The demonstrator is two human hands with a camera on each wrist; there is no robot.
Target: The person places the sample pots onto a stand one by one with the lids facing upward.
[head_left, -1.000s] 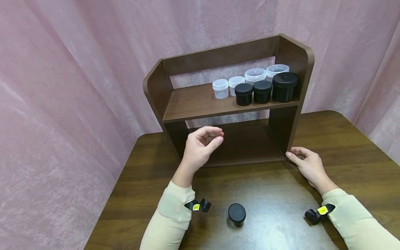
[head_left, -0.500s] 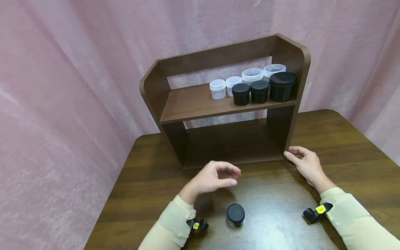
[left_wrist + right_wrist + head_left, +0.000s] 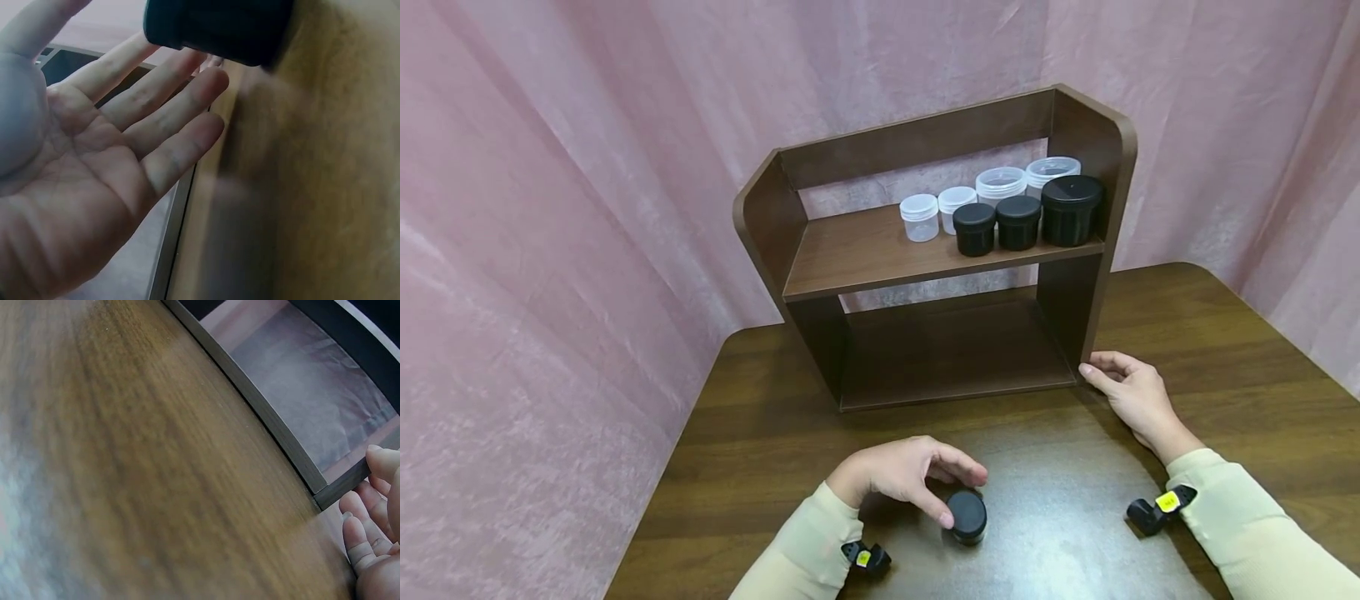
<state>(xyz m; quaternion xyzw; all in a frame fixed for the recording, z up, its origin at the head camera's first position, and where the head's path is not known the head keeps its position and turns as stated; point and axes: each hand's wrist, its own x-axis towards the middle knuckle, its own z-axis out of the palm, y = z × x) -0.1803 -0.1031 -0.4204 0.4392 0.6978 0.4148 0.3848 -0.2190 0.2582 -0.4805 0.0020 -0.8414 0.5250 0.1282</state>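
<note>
The bench (image 3: pixel 1225 333) was dark wood with a soft shine. The shelf (image 3: pixel 880 250) was smooth brown wood. The little jar (image 3: pixel 967 514) looked like black plastic. The curtain (image 3: pixel 550 208) was pink cloth.

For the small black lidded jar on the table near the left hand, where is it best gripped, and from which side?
Probably from above, thumb and fingers on opposite sides of the round wall of the small black lidded plastic jar. It stands upright on the dark wooden table with free space around it, and the left hand already arches over it, fingers spread.
</note>
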